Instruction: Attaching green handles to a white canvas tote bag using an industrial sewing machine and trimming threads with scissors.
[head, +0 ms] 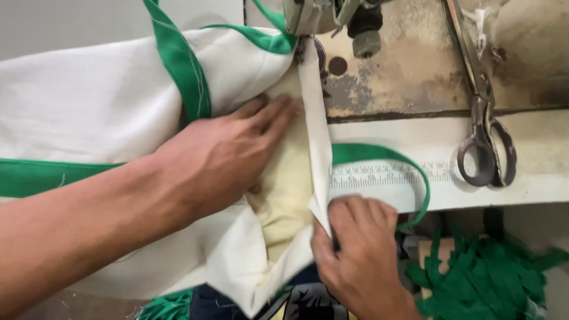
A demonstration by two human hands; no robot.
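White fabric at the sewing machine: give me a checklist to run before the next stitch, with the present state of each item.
1. Left hand flat on the white fabric, fingers short of the needle area: ok.
2. Right hand pinching the folded fabric edge at the table front: ok.
3. Folded edge runs straight up to the presser foot: ok.
4. Green binding tape feeds free: not ok, it loops loosely over the table edge.
5. Scissors lie clear of the fabric, at the right of the machine bed: ok.
6. Needle position and threading: cannot tell, cut off at the top of the view.
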